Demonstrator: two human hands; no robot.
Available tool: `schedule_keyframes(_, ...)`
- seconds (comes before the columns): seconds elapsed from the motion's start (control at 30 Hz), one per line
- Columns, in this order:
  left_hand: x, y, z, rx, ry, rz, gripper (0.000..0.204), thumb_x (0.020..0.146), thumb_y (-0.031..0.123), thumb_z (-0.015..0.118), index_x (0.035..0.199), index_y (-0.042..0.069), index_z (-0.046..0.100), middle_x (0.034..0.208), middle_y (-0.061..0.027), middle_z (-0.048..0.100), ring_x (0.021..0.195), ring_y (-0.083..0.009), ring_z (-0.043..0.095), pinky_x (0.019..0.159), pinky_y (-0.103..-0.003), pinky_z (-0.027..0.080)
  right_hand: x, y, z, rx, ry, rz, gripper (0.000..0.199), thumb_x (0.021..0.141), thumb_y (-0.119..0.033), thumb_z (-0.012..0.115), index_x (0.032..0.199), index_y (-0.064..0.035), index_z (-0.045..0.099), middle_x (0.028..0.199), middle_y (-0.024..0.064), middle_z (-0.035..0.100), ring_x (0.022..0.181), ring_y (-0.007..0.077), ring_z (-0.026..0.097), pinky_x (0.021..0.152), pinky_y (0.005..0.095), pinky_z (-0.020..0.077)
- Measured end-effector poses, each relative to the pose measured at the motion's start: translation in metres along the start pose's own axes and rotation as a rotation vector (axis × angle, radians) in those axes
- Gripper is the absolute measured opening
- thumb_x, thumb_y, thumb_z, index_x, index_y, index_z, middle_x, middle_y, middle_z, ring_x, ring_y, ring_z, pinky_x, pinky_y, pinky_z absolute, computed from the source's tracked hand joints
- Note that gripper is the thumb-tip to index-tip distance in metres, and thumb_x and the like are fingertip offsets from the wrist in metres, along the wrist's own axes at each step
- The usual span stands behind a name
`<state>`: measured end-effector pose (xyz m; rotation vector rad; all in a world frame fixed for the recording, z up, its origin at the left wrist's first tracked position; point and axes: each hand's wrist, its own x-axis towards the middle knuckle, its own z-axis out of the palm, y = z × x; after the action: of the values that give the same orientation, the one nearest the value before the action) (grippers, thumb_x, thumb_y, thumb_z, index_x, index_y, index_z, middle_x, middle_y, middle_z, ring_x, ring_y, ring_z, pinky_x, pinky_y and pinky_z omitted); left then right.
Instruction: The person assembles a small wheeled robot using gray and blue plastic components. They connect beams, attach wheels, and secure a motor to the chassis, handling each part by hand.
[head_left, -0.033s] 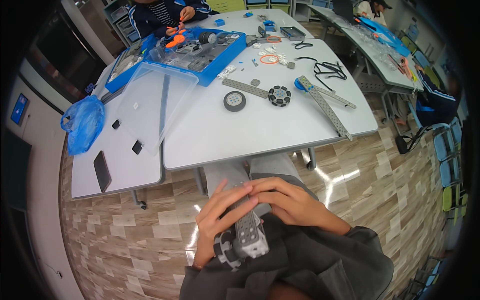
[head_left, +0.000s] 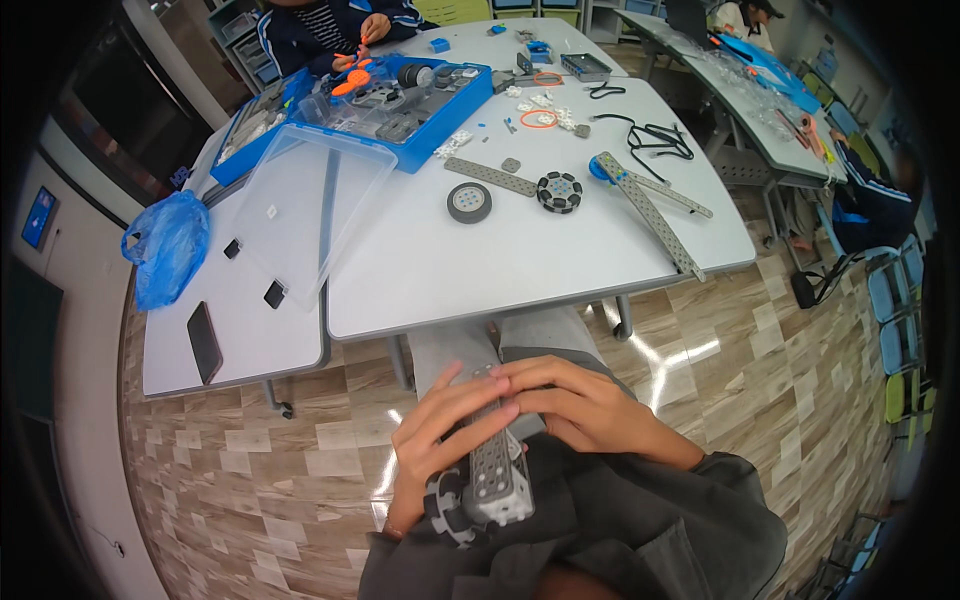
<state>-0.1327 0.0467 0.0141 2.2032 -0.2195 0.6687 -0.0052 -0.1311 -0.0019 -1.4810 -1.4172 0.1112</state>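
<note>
1. My left hand (head_left: 440, 435) sits low in the centre of the frame, fingers curled around a grey perforated building block (head_left: 497, 478) that I hold over my lap.
2. My right hand (head_left: 575, 405) lies just beside it, fingers bent down onto the upper end of the same block; the fingertips of both hands meet there.
3. Grip, left: closed on the block's left side. Grip, right: closed on its top end.
4. A grey toothed wheel (head_left: 445, 505) is fixed to the block's lower left, below my left hand.
5. The block is off the surface, in front of my dark jacket, above the wood-pattern floor (head_left: 260, 480).
6. The white surface (head_left: 520, 270) fills the upper centre of the frame. On it lie a small black tyre wheel (head_left: 469, 202), a round black-and-grey roller wheel (head_left: 559, 191) just right of it, a short grey perforated strip (head_left: 490, 176) above them, and long grey perforated beams (head_left: 655, 212) to the right.
7. A blue parts tray (head_left: 400, 100) stands at upper centre, with a clear plastic lid (head_left: 305, 205) leaning from it toward the left.
8. A blue plastic bag (head_left: 165, 245) and a black phone (head_left: 204, 341) lie on the left part of the surface.
9. Another person's hands (head_left: 365, 40) work with orange pieces at the top edge.
</note>
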Motion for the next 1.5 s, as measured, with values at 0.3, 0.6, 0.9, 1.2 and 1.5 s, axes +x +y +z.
schedule_keyframes(0.3,0.008,-0.001,-0.011,0.041,-0.134,0.324,0.030,0.079,0.007,0.076,0.109,0.005,0.074,0.116,-0.0090,0.072,0.110,-0.0257,0.068,0.097,-0.043,0.057,-0.002,-0.009,-0.009,-0.033,0.074,-0.195,0.027,0.070,0.007,0.074,0.096,0.0024,0.071,0.105,0.0153,0.067,0.110,0.0335,0.067,0.088,0.0392,0.0593)
schedule_keyframes(0.6,0.010,-0.012,-0.038,0.181,-0.114,0.513,0.029,0.078,0.010,0.079,0.106,0.005,0.074,0.113,-0.0100,0.073,0.105,-0.0268,0.071,0.088,-0.038,0.060,0.005,0.000,-0.056,0.177,0.144,-0.205,0.022,0.081,0.005,0.070,0.102,0.0010,0.066,0.103,0.0132,0.066,0.107,0.0342,0.068,0.092,0.0427,0.0586)
schedule_keyframes(0.9,0.008,-0.061,0.005,-0.280,0.108,0.334,0.068,0.072,0.010,0.087,0.131,-0.003,0.054,0.120,-0.0241,0.066,0.106,-0.0372,0.069,0.088,-0.051,0.058,0.023,0.082,-0.056,0.854,0.388,0.484,0.042,0.094,-0.021,0.070,0.127,0.0003,0.055,0.110,0.0106,0.065,0.105,0.0207,0.066,0.093,0.0418,0.0556)
schedule_keyframes(1.2,-0.012,-0.073,0.048,-1.499,0.555,-0.455,0.075,0.080,0.021,0.077,0.140,-0.006,0.042,0.132,-0.0251,0.056,0.117,-0.0416,0.060,0.104,-0.055,0.049,0.065,0.106,-0.021,0.537,0.317,0.611,0.038,0.096,-0.022,0.067,0.126,-0.0015,0.058,0.105,0.0109,0.068,0.096,0.0163,0.068,0.073,0.0295,0.0558)
schedule_keyframes(1.5,-0.009,-0.073,0.052,-1.431,0.333,-0.525,0.074,0.080,0.022,0.076,0.137,-0.011,0.043,0.129,-0.0283,0.058,0.112,-0.0424,0.064,0.097,-0.054,0.054,0.099,0.146,0.000,0.132,0.232,0.555,0.049,0.094,-0.026,0.068,0.135,-0.0009,0.056,0.110,0.0203,0.068,0.086,0.0172,0.070,0.079,0.0322,0.0547)
